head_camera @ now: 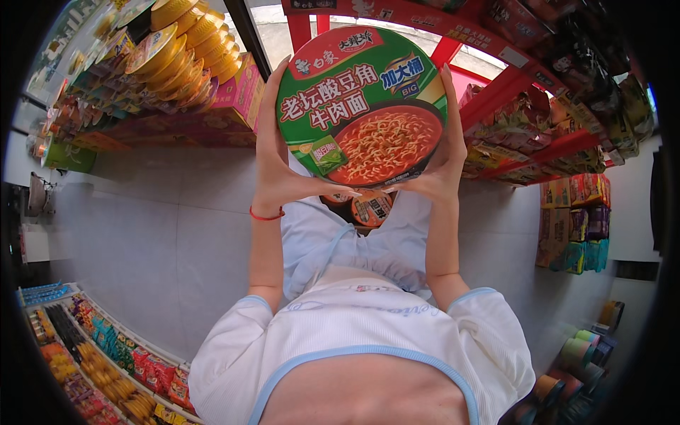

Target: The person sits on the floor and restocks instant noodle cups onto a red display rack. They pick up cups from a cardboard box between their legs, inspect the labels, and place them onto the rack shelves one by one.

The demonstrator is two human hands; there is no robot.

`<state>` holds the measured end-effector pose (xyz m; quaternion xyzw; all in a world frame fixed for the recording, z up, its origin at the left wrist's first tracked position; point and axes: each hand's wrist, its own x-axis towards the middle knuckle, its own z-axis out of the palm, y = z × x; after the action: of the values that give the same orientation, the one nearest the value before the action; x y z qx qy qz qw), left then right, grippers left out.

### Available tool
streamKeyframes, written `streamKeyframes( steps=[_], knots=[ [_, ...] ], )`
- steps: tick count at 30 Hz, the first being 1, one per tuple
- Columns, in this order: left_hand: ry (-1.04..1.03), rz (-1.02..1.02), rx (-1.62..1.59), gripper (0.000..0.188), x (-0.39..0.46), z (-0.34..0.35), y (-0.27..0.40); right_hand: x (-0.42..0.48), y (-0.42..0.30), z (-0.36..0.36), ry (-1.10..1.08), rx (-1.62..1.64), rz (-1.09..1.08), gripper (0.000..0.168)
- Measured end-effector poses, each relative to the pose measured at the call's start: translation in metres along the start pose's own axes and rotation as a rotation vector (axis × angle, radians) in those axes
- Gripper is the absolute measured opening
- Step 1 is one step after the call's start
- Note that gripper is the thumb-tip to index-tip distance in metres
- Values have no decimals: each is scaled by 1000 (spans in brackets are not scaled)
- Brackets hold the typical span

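Between my two hands is a large round instant noodle tub (366,114), its green and red lid facing up towards me. The lid bears writing and a picture of noodles in red broth. My left hand (273,159) grips the tub's left side, thumb under the near edge. On the opposite side my right hand (446,154) holds it the same way, and the two thumbs nearly meet at the bottom rim. Below the thumbs, between my knees, sit orange-lidded noodle tubs (372,210), partly hidden by the green tub and my hands.
A red shelf rack (563,143) with packaged noodles rises at the front right. Stacked yellow noodle bowls (194,48) stand on a pink carton (239,98) at the front left. Snack shelves (122,366) lie behind left; packs and boxes (576,223) stand on the grey tiled floor (212,228) at right.
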<state>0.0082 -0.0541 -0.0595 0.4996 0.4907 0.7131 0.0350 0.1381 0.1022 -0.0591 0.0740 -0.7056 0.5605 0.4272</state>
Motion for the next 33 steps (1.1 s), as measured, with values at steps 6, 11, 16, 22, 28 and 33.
streamKeyframes(
  steps=[6, 11, 16, 22, 28, 33],
  knots=[
    [13, 13, -72, 129, 8, -9, 9, 8, -2, -1, -45, -50, -32, 127],
    [-31, 64, -41, 129, 14, -19, 15, 9, -3, 0, -21, 12, -8, 116],
    [4, 48, -45, 132, 28, -21, 31, 22, -13, 5, -12, -52, -35, 117],
    [-42, 271, 47, 133, 49, -31, 49, 42, -36, 16, -11, -355, -209, 113],
    [166, 370, -101, 111, 78, -17, 60, 56, -44, 27, 73, -188, -244, 114],
    [130, 642, 37, 127, 104, -27, 58, 70, -50, 21, -23, -265, -306, 110]
  ],
)
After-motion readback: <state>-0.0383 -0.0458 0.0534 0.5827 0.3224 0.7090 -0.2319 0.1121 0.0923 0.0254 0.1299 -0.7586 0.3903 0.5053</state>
